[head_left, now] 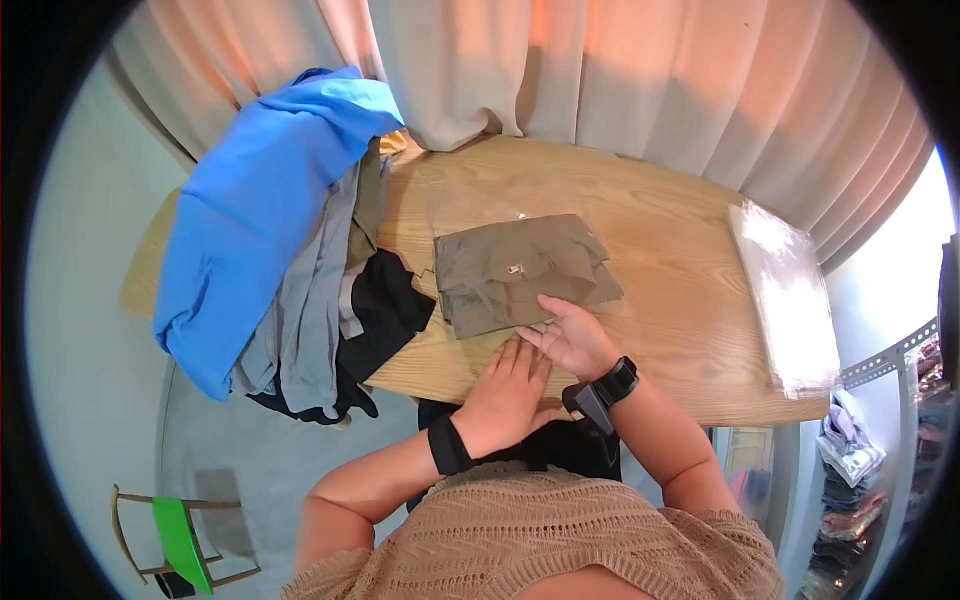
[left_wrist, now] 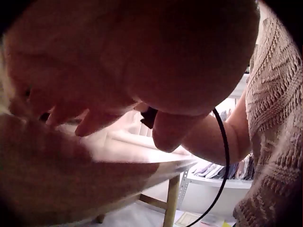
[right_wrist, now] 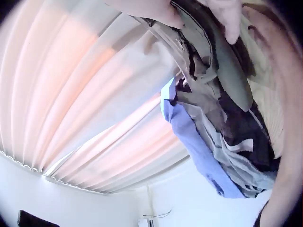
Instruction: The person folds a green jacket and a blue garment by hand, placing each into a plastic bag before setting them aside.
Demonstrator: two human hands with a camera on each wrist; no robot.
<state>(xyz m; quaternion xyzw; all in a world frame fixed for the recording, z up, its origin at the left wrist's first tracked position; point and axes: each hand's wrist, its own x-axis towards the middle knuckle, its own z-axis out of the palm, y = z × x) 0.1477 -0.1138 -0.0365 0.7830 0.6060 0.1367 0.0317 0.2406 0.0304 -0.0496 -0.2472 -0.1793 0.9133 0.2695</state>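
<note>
Lying flat near the front edge of a long wooden table (head_left: 660, 250), a folded olive shirt (head_left: 520, 270) shows a small pale label (head_left: 516, 268) at its middle; any writing on it is too small to read. The shirt is soft, matte cloth, folded into a rough rectangle with uneven, layered edges. The right hand (head_left: 572, 335) rests on the shirt's near edge with fingers stretched out and relaxed, gripping nothing. The left hand (head_left: 510, 390) lies flat on the bare wood just beside it, fingers straight and together, their tips close to the shirt's near edge; it holds nothing either. In the left wrist view that hand (left_wrist: 128, 61) hangs blurred and close above the smooth tabletop. Each wrist wears a black strap, the right one (head_left: 605, 388) carrying a small boxy device.

The table is pale wood with visible grain and rounded corners. On its left end sits a loose heap of clothes: a bright blue garment (head_left: 260, 210) on top, grey cloth (head_left: 310, 320) beneath it and black cloth (head_left: 385, 310) spilling toward the shirt. At the right end lies a flat stack of glossy clear plastic bags (head_left: 785, 300). Pleated peach curtains (head_left: 620, 70) hang behind. The person wears a tan open-knit top (head_left: 540, 540)
</note>
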